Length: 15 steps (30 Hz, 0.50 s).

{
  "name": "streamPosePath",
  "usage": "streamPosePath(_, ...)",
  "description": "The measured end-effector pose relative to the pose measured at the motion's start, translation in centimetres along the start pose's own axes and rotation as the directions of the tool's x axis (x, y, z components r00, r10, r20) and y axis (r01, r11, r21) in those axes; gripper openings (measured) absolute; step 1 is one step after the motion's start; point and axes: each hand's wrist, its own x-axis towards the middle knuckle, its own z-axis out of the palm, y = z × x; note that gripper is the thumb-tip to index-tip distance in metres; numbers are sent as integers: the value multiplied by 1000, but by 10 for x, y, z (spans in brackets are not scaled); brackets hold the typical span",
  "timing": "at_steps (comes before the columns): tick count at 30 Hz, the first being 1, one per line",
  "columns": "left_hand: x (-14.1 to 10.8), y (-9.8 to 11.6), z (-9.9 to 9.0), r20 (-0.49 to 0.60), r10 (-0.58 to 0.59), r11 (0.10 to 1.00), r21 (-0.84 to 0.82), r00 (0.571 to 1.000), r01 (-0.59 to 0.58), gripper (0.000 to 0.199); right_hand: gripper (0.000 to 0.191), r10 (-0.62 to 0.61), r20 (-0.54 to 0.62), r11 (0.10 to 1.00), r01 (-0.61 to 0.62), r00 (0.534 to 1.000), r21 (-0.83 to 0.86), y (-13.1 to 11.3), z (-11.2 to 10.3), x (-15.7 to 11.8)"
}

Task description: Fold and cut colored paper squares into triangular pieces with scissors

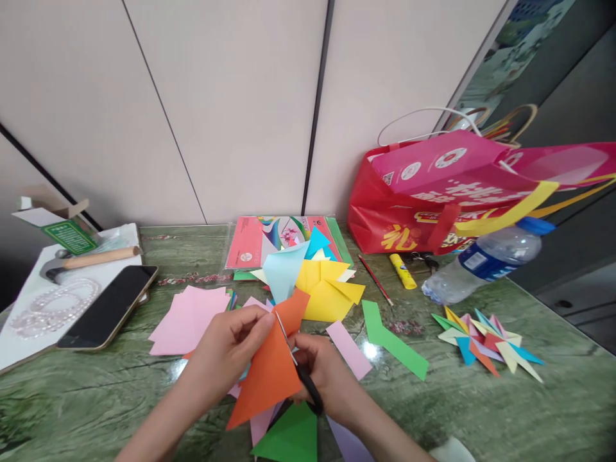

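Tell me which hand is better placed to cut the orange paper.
Probably the right hand: it holds the black-handled scissors, with the blades at the orange paper. The left hand seems less suited, since it is pinching the paper.

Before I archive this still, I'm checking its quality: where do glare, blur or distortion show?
Head view: glare on the glossy green marbled tabletop, beside the bent green paper strip; head view: the red-and-pink bag seems stretched rightward; head view: the held orange paper looks fairly sharp, a white object at the bottom edge blurred.
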Motion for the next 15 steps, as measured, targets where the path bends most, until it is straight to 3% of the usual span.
streamPosePath(8, 1, -4, 7, 77, 17, 1000, 16, 997, -19, 33, 28, -180, 40, 979, 175, 983, 110, 0, 2, 2)
streamPosePath(15, 1, -2, 7, 81, 30, 999, 32, 996, -33, 33, 29, -130, 34, 987, 126, 991, 96, -1, 3, 2)
